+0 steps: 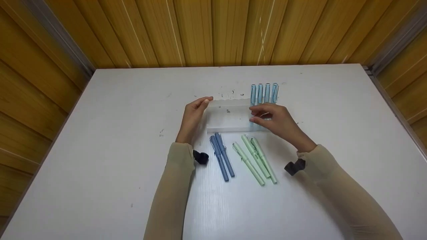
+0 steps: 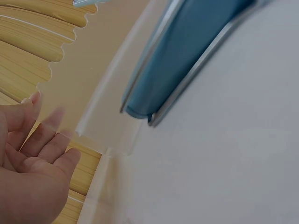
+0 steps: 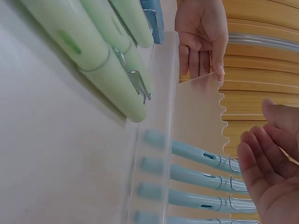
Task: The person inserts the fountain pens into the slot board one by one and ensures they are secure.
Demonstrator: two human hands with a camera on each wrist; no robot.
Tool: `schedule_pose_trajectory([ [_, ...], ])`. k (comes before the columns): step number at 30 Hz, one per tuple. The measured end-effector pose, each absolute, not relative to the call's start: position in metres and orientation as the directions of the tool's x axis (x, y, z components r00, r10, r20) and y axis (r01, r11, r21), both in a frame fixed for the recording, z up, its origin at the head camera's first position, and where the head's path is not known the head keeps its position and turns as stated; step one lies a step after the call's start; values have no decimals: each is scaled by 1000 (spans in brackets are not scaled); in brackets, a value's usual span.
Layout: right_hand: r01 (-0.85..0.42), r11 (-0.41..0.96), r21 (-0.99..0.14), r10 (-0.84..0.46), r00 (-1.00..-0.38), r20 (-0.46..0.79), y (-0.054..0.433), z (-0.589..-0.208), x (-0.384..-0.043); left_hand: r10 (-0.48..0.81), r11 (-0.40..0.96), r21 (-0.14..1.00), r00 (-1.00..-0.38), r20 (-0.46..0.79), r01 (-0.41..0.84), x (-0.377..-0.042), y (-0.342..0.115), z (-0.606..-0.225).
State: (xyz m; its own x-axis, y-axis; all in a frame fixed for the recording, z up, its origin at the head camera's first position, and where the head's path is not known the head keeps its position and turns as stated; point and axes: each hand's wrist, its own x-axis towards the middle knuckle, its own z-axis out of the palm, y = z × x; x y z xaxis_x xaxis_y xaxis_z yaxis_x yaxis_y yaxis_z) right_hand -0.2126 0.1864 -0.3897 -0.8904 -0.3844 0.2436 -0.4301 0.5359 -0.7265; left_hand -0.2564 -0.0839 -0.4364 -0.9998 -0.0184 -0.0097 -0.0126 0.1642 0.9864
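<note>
A translucent pen holder (image 1: 228, 117) with a wavy top edge stands on the white table. My left hand (image 1: 193, 115) pinches its upper left corner, thumb in front and fingers behind the sheet. Several light blue pens (image 3: 191, 151) stand side by side in the holder's right part, clips at the top. Close to the leftmost of them is my right hand (image 1: 275, 118), its thumb and fingers apart and loosely bent, with nothing between them. In front of the holder lie two darker blue pens (image 1: 219, 158) and, to their right, three light green pens (image 1: 256, 156).
The white table (image 1: 100, 150) reaches back to a wood-patterned panel wall (image 1: 193, 33). Small dark marks dot its surface around the holder. A black wrist camera (image 1: 201, 157) sits at the left cuff, another (image 1: 295, 166) at the right cuff.
</note>
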Motion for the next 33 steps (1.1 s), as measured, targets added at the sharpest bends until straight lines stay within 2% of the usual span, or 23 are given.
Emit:
schedule_pose_trajectory([
  [12, -293, 642, -709, -467, -883, -57, 192, -401, -203, -24, 170, 985, -1000, 5, 1, -258, -84, -437],
  [21, -251, 682, -687, -490, -854, -174, 195, -408, -197, -8, 148, 989, -1000, 3, 2, -258, -85, -440],
  [33, -195, 718, -668, -470, -844, -259, 199, -418, -199, -11, 140, 990, -1000, 19, 17, -258, -84, -439],
])
